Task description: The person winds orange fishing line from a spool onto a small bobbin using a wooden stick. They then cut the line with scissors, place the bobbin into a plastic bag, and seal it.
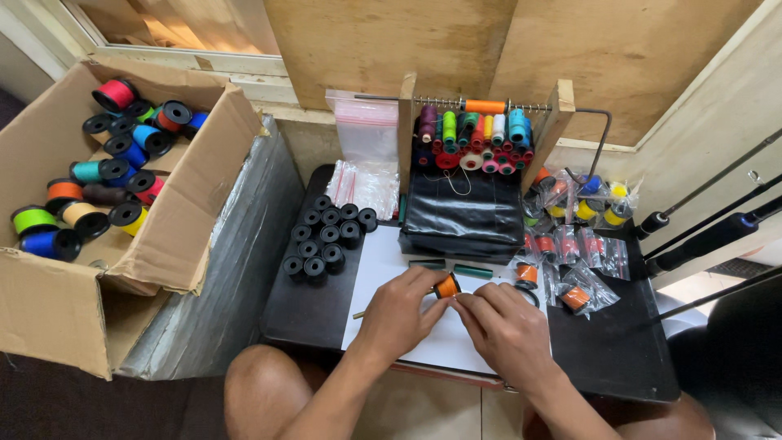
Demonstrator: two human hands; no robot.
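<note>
Orange thread spool [446, 286] being pinched between both hands over the white sheet [383, 269] on the black worktop [314, 314] — left hand [399, 312] closing fingers around its near side, right hand [507, 326] gripping it with fingertips from the right. Lying just left — a cluster of empty black spools [326, 238]. Standing behind, a wooden rack [485, 134] carrying coloured spools; sitting to the right, small bagged spools [574, 244]; resting far left, a cardboard box [98, 244] holding larger spools

A box [98, 269] of spools sits left of the table [318, 310]. On the table, empty spools [326, 236] lie left, bagged spools [570, 244] right. A thread rack [481, 134] stands behind.
</note>
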